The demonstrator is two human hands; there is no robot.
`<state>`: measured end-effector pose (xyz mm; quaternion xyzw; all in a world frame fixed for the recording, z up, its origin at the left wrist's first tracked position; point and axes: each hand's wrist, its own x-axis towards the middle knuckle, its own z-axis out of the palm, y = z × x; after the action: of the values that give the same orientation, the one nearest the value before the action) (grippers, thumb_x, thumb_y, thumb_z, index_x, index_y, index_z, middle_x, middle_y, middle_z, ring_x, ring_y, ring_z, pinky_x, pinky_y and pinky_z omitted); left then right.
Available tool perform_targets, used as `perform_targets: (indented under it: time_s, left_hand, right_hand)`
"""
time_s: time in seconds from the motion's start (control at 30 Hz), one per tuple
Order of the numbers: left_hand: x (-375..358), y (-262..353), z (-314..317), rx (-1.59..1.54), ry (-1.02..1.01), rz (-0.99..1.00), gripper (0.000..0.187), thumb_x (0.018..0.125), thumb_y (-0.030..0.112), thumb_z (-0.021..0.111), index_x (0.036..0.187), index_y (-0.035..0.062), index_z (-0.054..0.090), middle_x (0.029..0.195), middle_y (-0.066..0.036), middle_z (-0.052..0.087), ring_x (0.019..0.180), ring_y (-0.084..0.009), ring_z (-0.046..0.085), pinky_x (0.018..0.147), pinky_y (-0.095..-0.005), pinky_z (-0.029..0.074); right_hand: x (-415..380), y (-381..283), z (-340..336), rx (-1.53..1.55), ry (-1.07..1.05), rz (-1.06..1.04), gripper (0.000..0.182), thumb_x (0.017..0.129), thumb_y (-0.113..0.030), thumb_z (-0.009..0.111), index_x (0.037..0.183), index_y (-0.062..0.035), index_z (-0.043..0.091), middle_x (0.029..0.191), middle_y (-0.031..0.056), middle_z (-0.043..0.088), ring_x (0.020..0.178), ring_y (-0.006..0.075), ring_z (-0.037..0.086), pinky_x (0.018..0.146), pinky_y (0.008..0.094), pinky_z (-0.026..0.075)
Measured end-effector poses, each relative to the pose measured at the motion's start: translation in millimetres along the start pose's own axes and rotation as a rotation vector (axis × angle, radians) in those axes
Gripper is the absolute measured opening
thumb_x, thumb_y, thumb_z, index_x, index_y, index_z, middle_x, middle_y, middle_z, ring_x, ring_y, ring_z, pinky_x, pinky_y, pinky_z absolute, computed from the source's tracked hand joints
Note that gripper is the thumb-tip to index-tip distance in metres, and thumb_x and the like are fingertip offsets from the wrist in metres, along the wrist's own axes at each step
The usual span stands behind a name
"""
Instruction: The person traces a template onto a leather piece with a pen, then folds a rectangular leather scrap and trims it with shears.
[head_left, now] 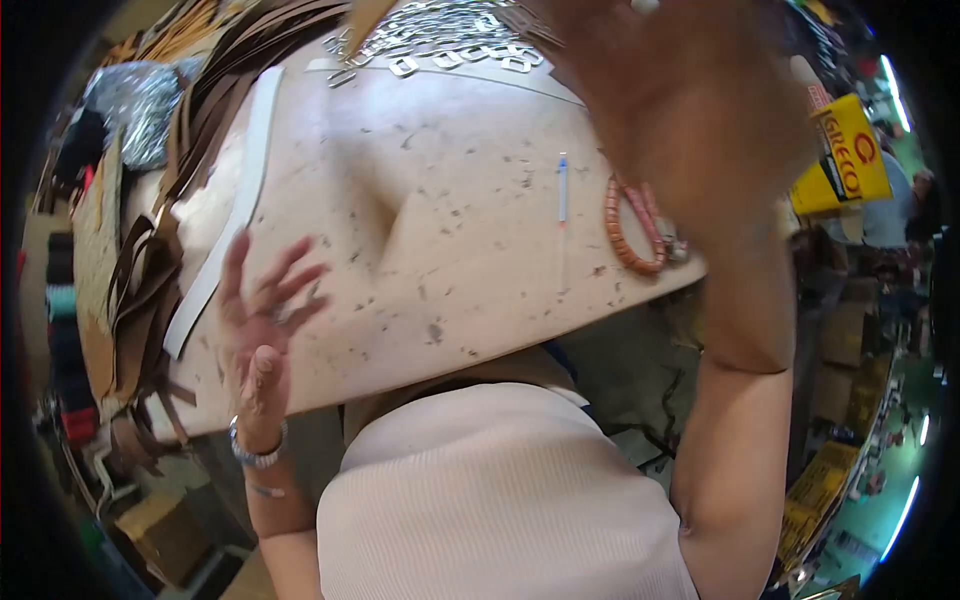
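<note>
My left hand (265,320) is raised over the left part of the worktable (480,240). Its fingers are spread, with nothing in them, and a metal-banded watch (258,443) is on the wrist. My right hand (680,110) is large and blurred, close to the camera at the top right, its fingers smeared or out of frame. A tan, blurred strip-like shape (385,215) shows over the table to the right of my left hand. Another tan pointed piece (368,25) juts in at the top edge. What my right hand holds, if anything, I cannot tell.
A heap of metal buckles (440,40) lies at the far edge. Brown leather strips (200,130) and a white strip (240,210) run along the left. A pen (563,188) and a reddish beaded loop (632,235) lie at the right, near a yellow can (840,160).
</note>
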<state>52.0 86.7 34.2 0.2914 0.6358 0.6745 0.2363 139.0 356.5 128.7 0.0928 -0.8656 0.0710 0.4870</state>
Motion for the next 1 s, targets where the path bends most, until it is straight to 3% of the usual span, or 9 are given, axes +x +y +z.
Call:
perform_targets:
  time_s: [0.1, 0.17, 0.23, 0.47, 0.6, 0.67, 0.77, 0.9, 1.0]
  left_hand:
    - [3, 12, 26, -0.498, 0.106, -0.057, 0.091, 0.077, 0.047, 0.064, 0.14, 0.0053, 0.016, 0.125, -0.016, 0.047, 0.102, -0.0193, 0.054, 0.075, -0.0265, 0.05]
    - [-3, 4, 0, -0.303, 0.105, -0.143, 0.071, 0.08, 0.032, 0.063, 0.135, 0.0038, 0.027, 0.122, -0.015, 0.048, 0.095, -0.0162, 0.056, 0.074, -0.0249, 0.05]
    - [-14, -3, -23, -0.218, 0.14, -0.192, 0.04, 0.081, 0.004, 0.057, 0.12, 0.0009, 0.045, 0.118, -0.014, 0.051, 0.086, -0.0092, 0.057, 0.07, -0.0204, 0.047]
    - [-30, 8, -89, 0.285, -0.029, -0.321, 0.04, 0.071, -0.001, 0.063, 0.11, 0.0029, 0.056, 0.1, 0.0, 0.06, 0.062, -0.0041, 0.036, 0.061, -0.016, 0.036]
    - [-11, 33, -90, 0.909, -0.153, -0.181, 0.037, 0.068, 0.002, 0.065, 0.104, 0.007, 0.059, 0.099, -0.003, 0.062, 0.079, -0.0166, 0.052, 0.073, -0.0273, 0.04]
    - [-10, 29, -76, 1.728, -0.032, 0.212, 0.038, 0.069, 0.005, 0.066, 0.105, 0.0085, 0.058, 0.111, -0.005, 0.058, 0.1, -0.0234, 0.052, 0.087, -0.0365, 0.037]
    - [-24, 13, -52, 1.45, -0.142, 0.199, 0.046, 0.069, 0.013, 0.068, 0.114, 0.0139, 0.056, 0.128, -0.005, 0.049, 0.116, -0.0282, 0.045, 0.099, -0.0443, 0.029]
    - [-44, -12, -13, 1.324, -0.379, 0.076, 0.064, 0.074, 0.041, 0.063, 0.132, 0.0241, 0.043, 0.145, -0.005, 0.028, 0.133, -0.0312, 0.025, 0.102, -0.063, 0.011]
    - [-45, -20, -2, 1.336, -0.306, 0.109, 0.062, 0.076, 0.046, 0.059, 0.131, 0.0238, 0.044, 0.143, -0.005, 0.03, 0.132, -0.0308, 0.027, 0.102, -0.0642, 0.01]
  right_hand:
    - [-28, -58, 64, 0.02, -0.108, -0.464, 0.015, 0.075, -0.02, 0.061, 0.081, -0.0077, 0.057, 0.069, 0.0054, 0.054, 0.042, 0.006, 0.045, 0.043, 0.0235, 0.037]
    - [-59, -84, 95, 0.137, -0.179, -0.464, 0.014, 0.078, -0.02, 0.056, 0.083, -0.0071, 0.055, 0.081, 0.0066, 0.057, 0.049, 0.0076, 0.048, 0.048, 0.0213, 0.04]
    - [-79, -93, 93, 0.226, -0.261, -0.357, 0.015, 0.078, -0.021, 0.056, 0.087, -0.0081, 0.055, 0.087, 0.0068, 0.057, 0.056, 0.0088, 0.052, 0.052, 0.0236, 0.043]
    - [-103, -35, 33, -0.281, -0.675, 0.496, 0.034, 0.082, -0.02, 0.06, 0.113, -0.0099, 0.051, 0.102, 0.0131, 0.056, 0.086, 0.0323, 0.057, 0.074, 0.0416, 0.046]
    - [-116, -20, 25, -0.319, -0.772, 0.603, 0.031, 0.083, -0.01, 0.054, 0.114, -0.008, 0.051, 0.1, 0.0154, 0.056, 0.091, 0.0335, 0.056, 0.076, 0.0409, 0.044]
    - [-120, -16, 24, -0.316, -0.757, 0.546, 0.028, 0.082, -0.006, 0.053, 0.11, -0.0078, 0.053, 0.098, 0.0151, 0.056, 0.088, 0.0337, 0.056, 0.074, 0.0408, 0.044]
    - [-116, -13, 23, -0.311, -0.724, 0.442, 0.023, 0.077, 0.0, 0.051, 0.098, -0.0067, 0.058, 0.09, 0.0145, 0.055, 0.074, 0.0309, 0.055, 0.067, 0.0373, 0.043]
    - [-114, 2, 15, 0.33, -0.597, 0.968, 0.014, 0.079, 0.004, 0.047, 0.089, 0.0, 0.056, 0.078, 0.0054, 0.054, 0.066, 0.015, 0.048, 0.06, 0.0247, 0.039]
    - [-110, 15, 14, 1.439, -0.186, 1.221, 0.011, 0.078, 0.005, 0.05, 0.087, 0.0017, 0.055, 0.082, 0.0073, 0.052, 0.068, 0.0123, 0.047, 0.06, 0.0236, 0.039]
